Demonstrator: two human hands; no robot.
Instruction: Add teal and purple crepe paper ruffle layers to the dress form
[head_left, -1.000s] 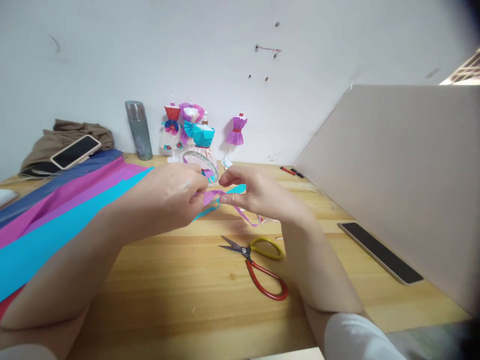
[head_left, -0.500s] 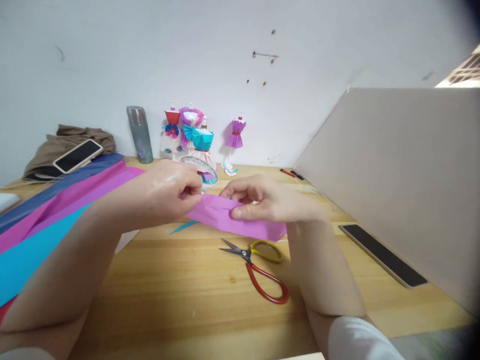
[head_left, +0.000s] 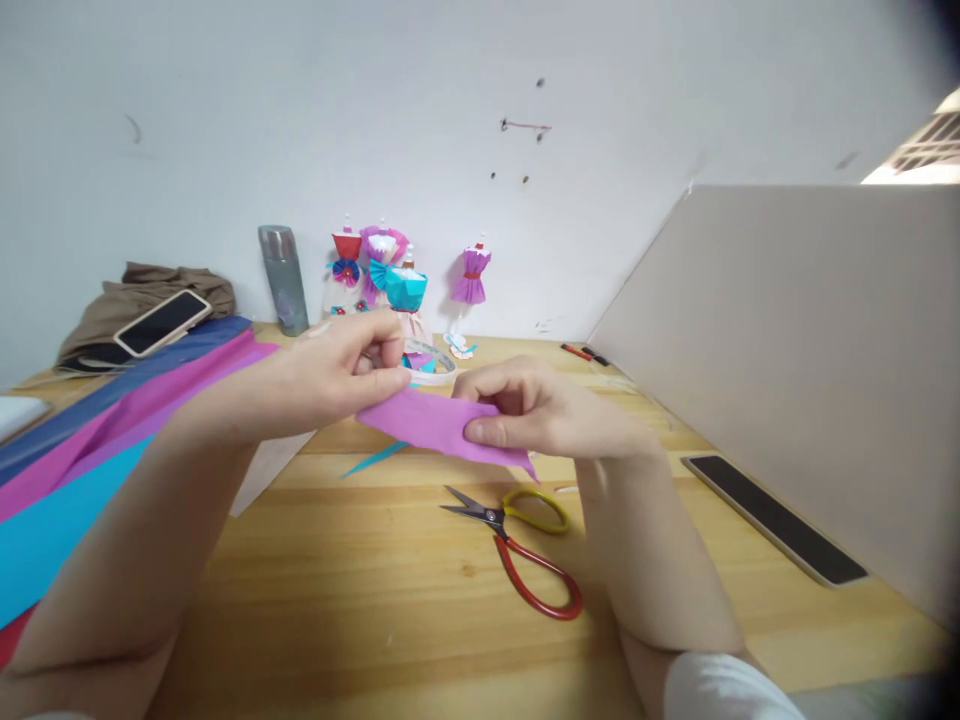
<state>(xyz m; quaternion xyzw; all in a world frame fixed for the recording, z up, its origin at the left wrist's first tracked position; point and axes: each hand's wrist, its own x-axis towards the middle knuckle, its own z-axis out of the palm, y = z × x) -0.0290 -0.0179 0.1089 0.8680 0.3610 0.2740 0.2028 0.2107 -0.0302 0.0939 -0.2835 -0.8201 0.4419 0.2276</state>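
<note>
A strip of pinkish-purple crepe paper (head_left: 435,425) is stretched between my two hands above the table. My left hand (head_left: 360,360) is closed, its thumb and fingers pinching the strip's upper left end. My right hand (head_left: 521,405) grips the strip nearer its right end, thumb on top and fingers behind. Just beyond my left fingers shows a roll of clear tape (head_left: 442,372), partly hidden; whether that hand touches it I cannot tell. Below the strip lie scissors (head_left: 491,516) with one yellow and one red handle, blades parted. A thin blue paper strip (head_left: 375,458) lies under the paper.
Small dress forms in paper dresses (head_left: 407,290) stand by the wall, another in purple (head_left: 471,277) to their right. A flask (head_left: 283,282), a phone (head_left: 163,322) and coloured paper sheets (head_left: 67,535) are left. A dark flat device (head_left: 776,518) lies beside the right-hand panel.
The purple strip's right end has drawn in and now hangs as a ragged point. The tape roll appears farther right and less tilted. The view has shifted slightly.
</note>
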